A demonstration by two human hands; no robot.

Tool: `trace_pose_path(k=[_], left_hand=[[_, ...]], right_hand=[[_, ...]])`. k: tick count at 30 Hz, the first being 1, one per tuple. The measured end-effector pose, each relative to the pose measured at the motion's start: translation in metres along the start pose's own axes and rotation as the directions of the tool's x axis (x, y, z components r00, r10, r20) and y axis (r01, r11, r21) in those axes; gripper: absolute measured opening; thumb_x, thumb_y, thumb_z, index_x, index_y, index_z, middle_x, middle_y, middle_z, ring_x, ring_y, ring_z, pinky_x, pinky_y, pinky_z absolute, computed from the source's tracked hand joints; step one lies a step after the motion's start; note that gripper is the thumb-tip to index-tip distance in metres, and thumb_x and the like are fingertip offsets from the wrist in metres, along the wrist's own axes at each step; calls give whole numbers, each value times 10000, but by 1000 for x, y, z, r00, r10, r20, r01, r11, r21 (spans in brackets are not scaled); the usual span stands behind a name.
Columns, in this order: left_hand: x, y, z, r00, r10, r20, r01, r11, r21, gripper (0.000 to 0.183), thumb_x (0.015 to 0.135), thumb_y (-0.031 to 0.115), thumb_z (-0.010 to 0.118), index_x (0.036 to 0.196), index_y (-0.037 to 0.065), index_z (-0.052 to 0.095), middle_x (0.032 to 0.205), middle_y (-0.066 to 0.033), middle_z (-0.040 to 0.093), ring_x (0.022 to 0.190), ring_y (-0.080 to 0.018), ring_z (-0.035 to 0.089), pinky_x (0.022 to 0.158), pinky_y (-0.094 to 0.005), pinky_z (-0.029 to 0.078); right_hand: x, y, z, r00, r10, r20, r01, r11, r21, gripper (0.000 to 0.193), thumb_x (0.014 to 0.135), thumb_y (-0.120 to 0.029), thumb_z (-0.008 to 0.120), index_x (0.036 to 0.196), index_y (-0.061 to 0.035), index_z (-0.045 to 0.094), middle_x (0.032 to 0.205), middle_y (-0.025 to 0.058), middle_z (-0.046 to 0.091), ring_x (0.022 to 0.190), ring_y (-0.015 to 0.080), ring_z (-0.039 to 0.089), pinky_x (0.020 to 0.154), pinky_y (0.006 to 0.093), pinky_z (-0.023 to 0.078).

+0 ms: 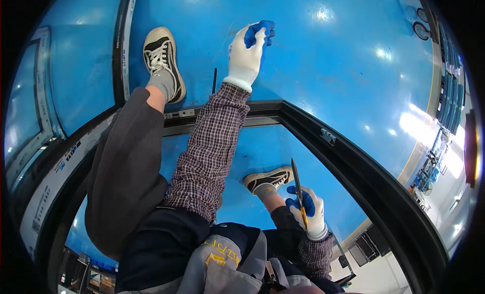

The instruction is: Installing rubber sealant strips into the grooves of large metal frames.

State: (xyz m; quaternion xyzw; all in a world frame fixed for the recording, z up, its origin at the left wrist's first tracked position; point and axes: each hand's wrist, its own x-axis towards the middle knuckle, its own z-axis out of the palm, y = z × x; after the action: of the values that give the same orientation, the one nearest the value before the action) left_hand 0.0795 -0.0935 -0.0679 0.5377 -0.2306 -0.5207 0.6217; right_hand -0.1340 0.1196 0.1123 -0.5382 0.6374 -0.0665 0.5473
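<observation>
Both hands wear white gloves with blue palms and fingers. My left hand (247,49) reaches out past the frame's crossbar, its fingers curled together; what they hold, if anything, is hidden. Closer to my body on the right, my right hand (309,210) is closed around a long, pointed dark tool with a yellow-brown handle (302,205), its tip directed away from me; its exact kind cannot be told. A black frame (348,157) surrounds my lower legs, with a metal fitting (328,136) on its right bar. Another small metal plate (187,113) sits on the crossbar.
My left shoe (160,59) stands beyond the crossbar, the right shoe (270,178) inside the frame. A thin black rod (214,81) rises beside my left wrist. Another frame bar (121,51) runs along the left. Dark stacked pieces (451,99) stand far right on the blue floor's edge.
</observation>
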Motion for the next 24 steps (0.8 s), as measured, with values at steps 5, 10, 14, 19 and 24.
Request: trace_pose_path(k=[5,10,14,19,24], left_hand=[[-31,-17,-8,972,-218,-85,213,975,-63,266,953,196,488,1089,-2,604,954,-75,659,804,-136,611,755,-237,499],[-88,-44,-13,947,-195,-254,210,977,33,249,952,188,486,1121,28,574,1026,-79,635,864,-161,604,788,-264,488],[-128,-48,-5,948,-73,-310,174,935,310,381,888,180,573,1241,68,487,1194,-116,509,1017,-234,532,859,-344,454],[-113,-40,-35,759,309,-573,351,547,760,781,796,384,668,1403,104,264,1336,-194,367,1171,-350,397,985,-466,335],[-116,-46,-63,847,-299,-441,530,399,748,533,843,336,600,1288,71,475,1007,-162,627,980,-264,564,945,-421,373]], right_hand=[[-22,-8,-1,999,-37,9,37,999,3,427,653,-31,679,1063,41,585,768,87,628,584,145,536,554,228,445],[-35,-13,3,995,-97,5,97,994,-42,436,640,-35,695,1059,28,591,739,76,617,563,149,526,540,238,438],[-47,-15,6,995,-105,1,105,993,-52,434,635,-45,705,1048,26,593,744,81,623,545,161,522,533,246,437],[-70,-27,9,949,-316,7,313,935,-165,469,653,-130,798,1051,-9,581,701,63,628,505,169,550,472,258,437],[-93,-34,14,968,-244,58,251,954,-166,403,678,-127,755,1020,10,592,739,96,637,561,203,575,530,295,464]])
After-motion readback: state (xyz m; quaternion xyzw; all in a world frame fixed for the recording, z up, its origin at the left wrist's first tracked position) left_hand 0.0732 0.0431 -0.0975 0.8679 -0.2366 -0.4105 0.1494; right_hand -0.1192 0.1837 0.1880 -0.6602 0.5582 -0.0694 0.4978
